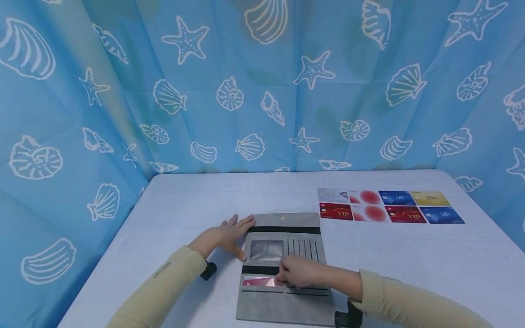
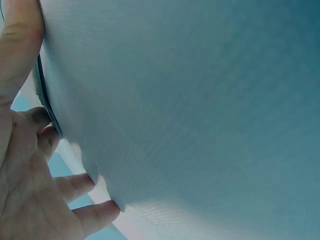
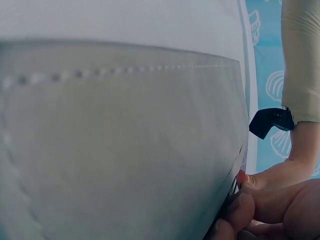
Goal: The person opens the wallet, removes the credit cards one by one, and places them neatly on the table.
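A grey folding wallet (image 1: 283,310) lies opened flat on the table, with a clear window (image 1: 266,250), dark bands and card slots. Over its lower panel, my right hand (image 1: 302,272) has its fingers curled and pinches the right end of a red and pink card (image 1: 260,282). That card lies lengthwise along a slot, partly hidden by the fingers. My left hand (image 1: 228,236) rests on the wallet's upper left edge, fingers spread. The left wrist view shows its fingers (image 2: 97,214) stretched toward the tabletop. In the right wrist view, the stitched wallet panel (image 3: 120,140) fills most of the picture.
Two rows of cards lie face up at the table's back right, including a gold card (image 1: 429,198) and a blue card (image 1: 442,215). A white cloth covers the table (image 1: 193,196). Behind it hangs a blue curtain (image 1: 279,59) with shells and starfish.
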`<action>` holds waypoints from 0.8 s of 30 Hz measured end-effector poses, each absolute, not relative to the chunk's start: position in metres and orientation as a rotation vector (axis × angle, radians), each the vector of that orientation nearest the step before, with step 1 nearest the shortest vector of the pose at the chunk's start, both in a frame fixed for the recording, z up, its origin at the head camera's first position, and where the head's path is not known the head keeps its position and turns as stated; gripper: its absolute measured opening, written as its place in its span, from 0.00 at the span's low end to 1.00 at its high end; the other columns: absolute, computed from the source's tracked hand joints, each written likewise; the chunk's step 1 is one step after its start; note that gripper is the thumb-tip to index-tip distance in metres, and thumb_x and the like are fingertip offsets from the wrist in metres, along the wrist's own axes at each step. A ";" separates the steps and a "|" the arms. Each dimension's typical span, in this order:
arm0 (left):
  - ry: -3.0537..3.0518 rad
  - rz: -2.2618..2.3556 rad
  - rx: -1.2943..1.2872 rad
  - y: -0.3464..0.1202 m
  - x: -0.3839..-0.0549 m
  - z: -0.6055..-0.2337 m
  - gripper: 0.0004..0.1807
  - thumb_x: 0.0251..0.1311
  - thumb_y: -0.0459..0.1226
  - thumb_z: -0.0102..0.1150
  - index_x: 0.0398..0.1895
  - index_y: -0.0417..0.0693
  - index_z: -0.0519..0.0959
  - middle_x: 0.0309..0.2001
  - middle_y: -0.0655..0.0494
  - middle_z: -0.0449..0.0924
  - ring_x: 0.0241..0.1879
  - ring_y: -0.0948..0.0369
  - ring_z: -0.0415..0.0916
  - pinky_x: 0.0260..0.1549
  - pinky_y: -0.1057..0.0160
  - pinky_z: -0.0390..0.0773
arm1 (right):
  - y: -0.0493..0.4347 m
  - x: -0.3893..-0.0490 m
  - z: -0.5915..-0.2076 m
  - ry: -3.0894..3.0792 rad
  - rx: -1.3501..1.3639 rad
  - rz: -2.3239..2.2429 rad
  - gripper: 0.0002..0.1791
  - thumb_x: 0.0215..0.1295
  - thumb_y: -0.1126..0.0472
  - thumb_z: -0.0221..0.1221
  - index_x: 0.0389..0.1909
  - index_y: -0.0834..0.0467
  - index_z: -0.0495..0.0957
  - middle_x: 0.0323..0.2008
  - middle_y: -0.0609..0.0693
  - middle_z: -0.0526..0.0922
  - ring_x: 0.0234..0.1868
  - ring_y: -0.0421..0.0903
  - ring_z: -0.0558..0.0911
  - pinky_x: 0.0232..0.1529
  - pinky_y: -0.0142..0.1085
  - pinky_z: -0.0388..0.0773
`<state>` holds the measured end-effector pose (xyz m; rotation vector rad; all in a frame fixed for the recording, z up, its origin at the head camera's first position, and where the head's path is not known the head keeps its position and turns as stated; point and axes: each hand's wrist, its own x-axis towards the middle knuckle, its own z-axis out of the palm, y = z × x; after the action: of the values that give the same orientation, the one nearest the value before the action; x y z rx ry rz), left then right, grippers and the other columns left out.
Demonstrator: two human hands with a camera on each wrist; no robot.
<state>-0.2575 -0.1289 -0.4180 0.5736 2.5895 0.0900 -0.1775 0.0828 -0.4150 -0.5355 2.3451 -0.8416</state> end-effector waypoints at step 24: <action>2.601 0.070 0.598 -0.129 -0.258 -0.420 0.57 0.41 0.52 0.69 0.72 0.52 0.45 0.73 0.57 0.38 0.71 0.45 0.34 0.65 0.42 0.45 | 0.084 -0.188 -0.419 2.249 -0.393 -0.960 0.12 0.60 0.57 0.59 0.21 0.57 0.72 0.10 0.46 0.72 0.09 0.37 0.70 0.12 0.23 0.67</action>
<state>-0.2579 -0.1294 -0.4198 0.5981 2.6006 0.0705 -0.1882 0.0843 -0.4189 -0.3933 2.2485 -0.9595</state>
